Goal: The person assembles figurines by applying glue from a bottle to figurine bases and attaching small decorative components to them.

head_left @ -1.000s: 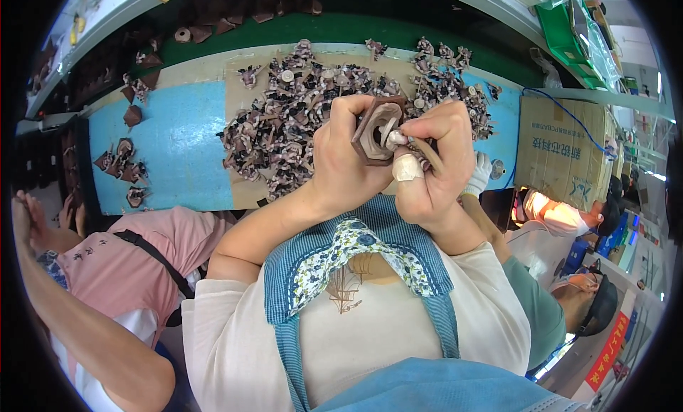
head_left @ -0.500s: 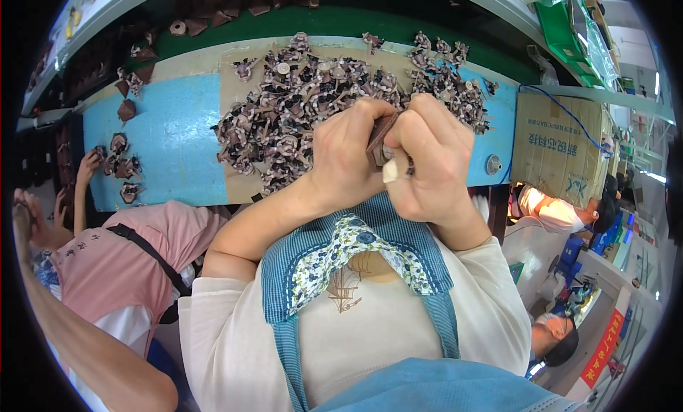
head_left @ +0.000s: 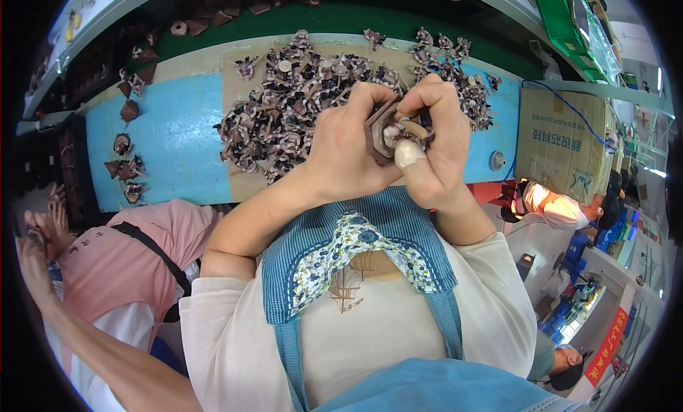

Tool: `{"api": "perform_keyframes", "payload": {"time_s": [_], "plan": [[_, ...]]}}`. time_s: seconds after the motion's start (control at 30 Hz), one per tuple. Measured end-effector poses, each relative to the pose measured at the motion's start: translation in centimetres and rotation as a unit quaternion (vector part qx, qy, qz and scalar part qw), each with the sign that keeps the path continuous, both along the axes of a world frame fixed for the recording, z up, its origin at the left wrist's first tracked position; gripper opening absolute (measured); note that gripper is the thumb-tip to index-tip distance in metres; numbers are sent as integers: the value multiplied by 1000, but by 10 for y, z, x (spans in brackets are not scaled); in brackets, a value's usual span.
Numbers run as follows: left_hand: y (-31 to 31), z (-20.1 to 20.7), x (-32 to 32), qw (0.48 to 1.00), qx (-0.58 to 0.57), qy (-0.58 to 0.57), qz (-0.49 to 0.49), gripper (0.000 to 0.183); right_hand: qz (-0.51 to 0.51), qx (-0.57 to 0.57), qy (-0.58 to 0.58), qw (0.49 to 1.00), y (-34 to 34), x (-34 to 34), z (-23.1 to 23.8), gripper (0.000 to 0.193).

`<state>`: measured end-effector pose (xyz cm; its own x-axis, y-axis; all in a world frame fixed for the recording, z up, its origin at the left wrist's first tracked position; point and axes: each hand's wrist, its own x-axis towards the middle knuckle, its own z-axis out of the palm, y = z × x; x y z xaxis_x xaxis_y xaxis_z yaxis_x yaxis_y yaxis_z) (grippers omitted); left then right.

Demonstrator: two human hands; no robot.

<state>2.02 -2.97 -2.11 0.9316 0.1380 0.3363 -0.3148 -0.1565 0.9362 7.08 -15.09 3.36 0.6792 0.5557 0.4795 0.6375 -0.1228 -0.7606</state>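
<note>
My left hand (head_left: 340, 150) is closed round a brown, many-sided hollow piece (head_left: 374, 137), whose open side is turned toward my right hand. My right hand (head_left: 442, 145) pinches a small painted figurine (head_left: 413, 130) with pale and tan parts at that opening. The thumb, with a light covering on its tip, presses against the figurine. How deep the figurine sits inside the brown piece I cannot tell. Beyond both hands spreads a large heap of similar small figurines (head_left: 281, 103) in brown, black and cream.
The heap lies on brown cardboard over a blue tabletop (head_left: 188, 135). Several brown pieces with figurines (head_left: 126, 169) stand at the left, near a co-worker in pink (head_left: 117, 270). A cardboard box (head_left: 558, 138) and a round metal disc (head_left: 497, 160) are at the right. Behind runs a green strip (head_left: 341, 22).
Both hands have turned so that the brown piece's opening and the figurine show more. My right hand has shifted slightly up. The co-worker's hand has left the pieces at the left.
</note>
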Motion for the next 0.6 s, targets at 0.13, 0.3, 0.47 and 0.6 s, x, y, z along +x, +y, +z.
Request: {"api": "perform_keyframes", "payload": {"time_s": [0.13, 0.3, 0.47, 0.6], "plan": [[2, 2, 2, 989, 128, -57, 48, 53, -82, -54, -20, 995, 2, -9, -5, 28], [-2, -6, 4, 964, 201, -123, 121, 51, -131, -80, 69, 986, 0, -6, -14, 33], [5, 6, 7, 991, 129, 16, 42, 66, -94, -51, 158, 982, -4, 2, -6, 44], [18, -9, 6, 995, -21, 90, -31, 66, 13, -53, 169, 984, -19, 17, 24, 75]]}}
